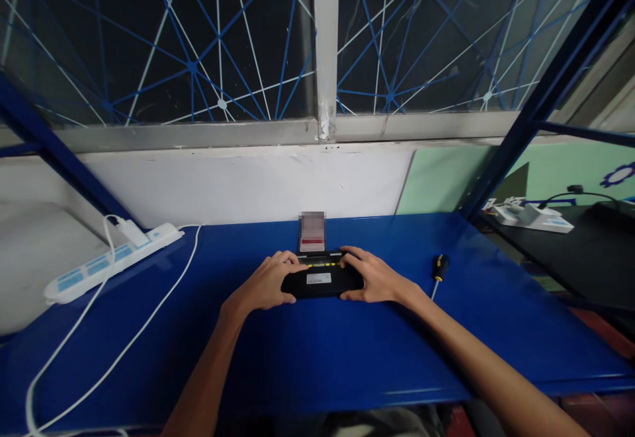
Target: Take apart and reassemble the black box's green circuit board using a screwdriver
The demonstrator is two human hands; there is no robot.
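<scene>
Between my hands, a flat black rectangular device [318, 288] lies on the blue table, with a white label [318, 278] on its face and a row of yellow bits [322, 265] along its far part. I cannot make out its exact kind. My left hand [272, 281] grips its left end, thumb at the near edge and fingers over the top. At the right end, my right hand [370, 275] holds it in the same way, fingers curled onto the far side. Just behind the device stands a small card [312, 232] with a red stripe, partly blurred out.
A screwdriver [439, 270] with a black and yellow handle lies to the right on the blue table [317, 357]. At left is a white power strip [114, 262] with a white cable [153, 308] looping toward the front. Blue metal posts [510, 153] flank the table.
</scene>
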